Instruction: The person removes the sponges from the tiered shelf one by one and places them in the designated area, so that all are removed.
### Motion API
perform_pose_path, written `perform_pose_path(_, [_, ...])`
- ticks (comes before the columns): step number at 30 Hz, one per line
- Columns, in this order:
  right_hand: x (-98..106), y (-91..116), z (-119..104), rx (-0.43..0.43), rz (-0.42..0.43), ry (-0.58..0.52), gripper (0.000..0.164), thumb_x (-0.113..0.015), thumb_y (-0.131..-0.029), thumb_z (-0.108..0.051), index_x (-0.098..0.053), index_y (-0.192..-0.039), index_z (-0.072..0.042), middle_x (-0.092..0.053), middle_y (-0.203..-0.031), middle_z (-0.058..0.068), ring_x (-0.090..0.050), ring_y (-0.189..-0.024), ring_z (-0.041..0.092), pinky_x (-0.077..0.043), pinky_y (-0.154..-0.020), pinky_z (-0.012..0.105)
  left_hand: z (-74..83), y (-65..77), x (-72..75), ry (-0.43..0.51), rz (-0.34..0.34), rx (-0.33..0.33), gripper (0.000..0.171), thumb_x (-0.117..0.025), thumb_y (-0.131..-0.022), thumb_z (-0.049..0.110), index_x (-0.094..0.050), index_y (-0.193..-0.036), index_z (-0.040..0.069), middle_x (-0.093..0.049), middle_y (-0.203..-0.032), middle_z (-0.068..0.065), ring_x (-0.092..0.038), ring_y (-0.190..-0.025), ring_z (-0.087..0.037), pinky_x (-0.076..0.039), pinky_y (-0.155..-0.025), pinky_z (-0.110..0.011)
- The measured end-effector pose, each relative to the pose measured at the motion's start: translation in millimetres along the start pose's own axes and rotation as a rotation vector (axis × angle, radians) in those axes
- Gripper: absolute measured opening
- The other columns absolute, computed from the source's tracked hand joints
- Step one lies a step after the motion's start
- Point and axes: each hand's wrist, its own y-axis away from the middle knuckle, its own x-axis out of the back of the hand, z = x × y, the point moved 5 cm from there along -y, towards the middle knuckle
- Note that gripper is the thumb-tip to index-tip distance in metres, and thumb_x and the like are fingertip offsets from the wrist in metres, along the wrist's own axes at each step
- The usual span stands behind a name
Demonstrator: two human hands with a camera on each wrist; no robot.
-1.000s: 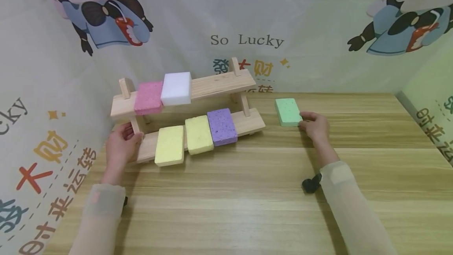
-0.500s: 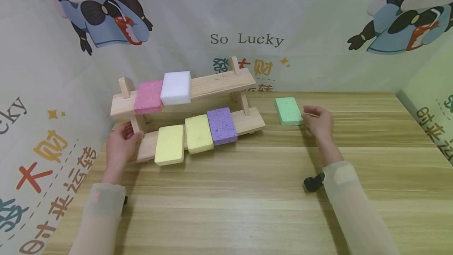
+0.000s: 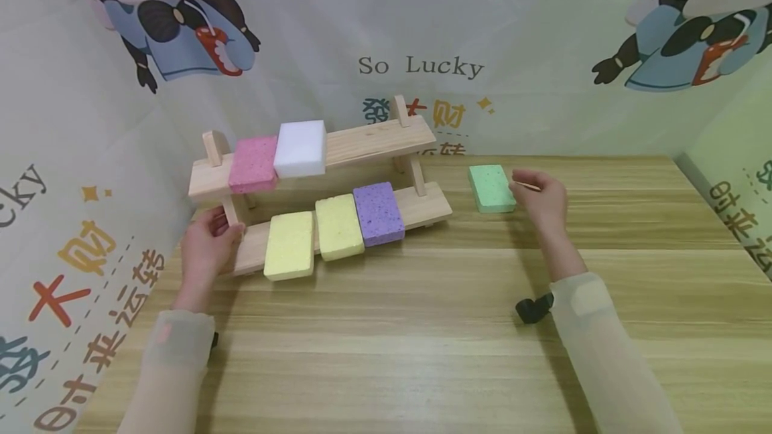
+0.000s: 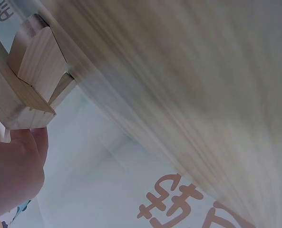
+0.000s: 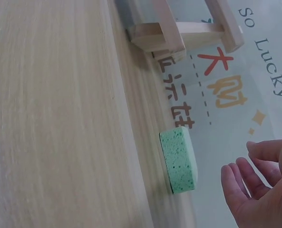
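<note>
A two-tier wooden rack (image 3: 374,142) stands slantwise on the table. My left hand (image 3: 207,244) grips its left end at the lower board, with fingers curled behind the post; the left wrist view shows them against the board's end (image 4: 22,114). A green sponge (image 3: 492,189) lies flat on the table right of the rack. Just beside and above it hovers my right hand (image 3: 541,203), fingers loosely bent and holding nothing; a gap to the sponge (image 5: 179,161) shows in the right wrist view.
On the upper board sit a pink sponge (image 3: 253,165) and a white sponge (image 3: 300,148). Two yellow sponges (image 3: 289,246) and a purple sponge (image 3: 378,214) lean on the lower board. A printed cloth (image 3: 519,25) hangs behind the wooden table (image 3: 386,347).
My right hand has let go of the green sponge's right edge and lifted slightly up and away. The sponge, the rack and my left hand have stayed put.
</note>
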Motion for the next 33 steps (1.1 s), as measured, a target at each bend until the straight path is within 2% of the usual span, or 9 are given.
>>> perform_pose_path(6, [-6, 2, -7, 0.021, -0.026, -0.06, 0.039, -0.065, -0.095, -0.01, -0.061, -0.131, 0.003, -0.064, -0.131, 0.016, -0.061, -0.078, -0.011, -0.052, -0.076, 0.007, -0.8, 0.4, 0.1, -0.001, 0.007, -0.002, 0.054, -0.057, -0.1, 0.011, -0.039, -0.149, -0.003, -0.05, -0.146, -0.026, -0.053, -0.134, -0.037, -0.044, -0.111, -0.045])
perform_pose_path(12, [-12, 3, -15, 0.047, -0.043, -0.092, 0.038, -0.065, -0.094, -0.007, -0.062, -0.129, 0.005, -0.067, -0.119, 0.007, -0.065, -0.084, -0.008, -0.054, -0.078, 0.008, -0.8, 1.2, 0.2, -0.004, 0.014, -0.002, 0.054, -0.057, -0.1, 0.012, -0.039, -0.149, -0.003, -0.05, -0.147, -0.024, -0.054, -0.133, -0.035, -0.045, -0.111, -0.045])
perform_pose_path(13, [-13, 3, -17, 0.05, -0.049, -0.096, 0.038, -0.065, -0.094, -0.006, -0.061, -0.129, 0.006, -0.068, -0.113, 0.002, -0.066, -0.086, -0.007, -0.054, -0.078, 0.008, -0.8, 1.3, 0.2, -0.004, 0.014, -0.001, 0.054, -0.056, -0.1, 0.012, -0.039, -0.149, -0.003, -0.05, -0.147, -0.024, -0.054, -0.133, -0.035, -0.045, -0.111, -0.045])
perform_pose_path(16, [-16, 4, -21, 0.059, -0.064, -0.098, 0.039, -0.066, -0.093, -0.007, -0.061, -0.129, 0.005, -0.068, -0.117, 0.006, -0.066, -0.087, -0.007, -0.054, -0.08, 0.009, -0.8, 1.3, 0.0, 0.001, 0.01, 0.005, 0.054, -0.056, -0.1, 0.012, -0.038, -0.149, -0.003, -0.05, -0.147, -0.024, -0.053, -0.133, -0.036, -0.045, -0.111, -0.045])
perform_pose_path(23, [-26, 8, -30, 0.087, -0.082, -0.153, 0.038, -0.067, -0.092, -0.004, -0.062, -0.127, 0.008, -0.068, -0.107, -0.001, -0.065, -0.082, -0.009, -0.055, -0.077, 0.01, 0.9, 0.9, 0.0, 0.016, -0.002, 0.003, 0.054, -0.057, -0.1, 0.011, -0.038, -0.149, -0.003, -0.049, -0.147, -0.025, -0.052, -0.134, -0.037, -0.044, -0.111, -0.045])
perform_pose_path(29, [-40, 12, -40, 0.107, -0.115, -0.153, 0.037, -0.066, -0.092, -0.004, -0.062, -0.127, 0.008, -0.064, -0.127, 0.018, -0.066, -0.087, -0.006, -0.055, -0.079, 0.011, 0.2, -0.4, 0.2, 0.021, -0.003, 0.004, 0.055, -0.058, -0.099, 0.01, -0.038, -0.149, -0.003, -0.05, -0.146, -0.026, -0.052, -0.134, -0.037, -0.044, -0.111, -0.044])
perform_pose_path(33, [-50, 15, -47, 0.119, -0.144, -0.154, 0.037, -0.065, -0.093, -0.004, -0.061, -0.128, 0.008, -0.06, -0.134, 0.024, -0.066, -0.086, -0.005, -0.056, -0.079, 0.012, -0.6, 0.1, 0.1, 0.016, -0.001, 0.007, 0.055, -0.058, -0.1, 0.01, -0.039, -0.149, -0.003, -0.051, -0.145, -0.027, -0.052, -0.134, -0.038, -0.044, -0.111, -0.044])
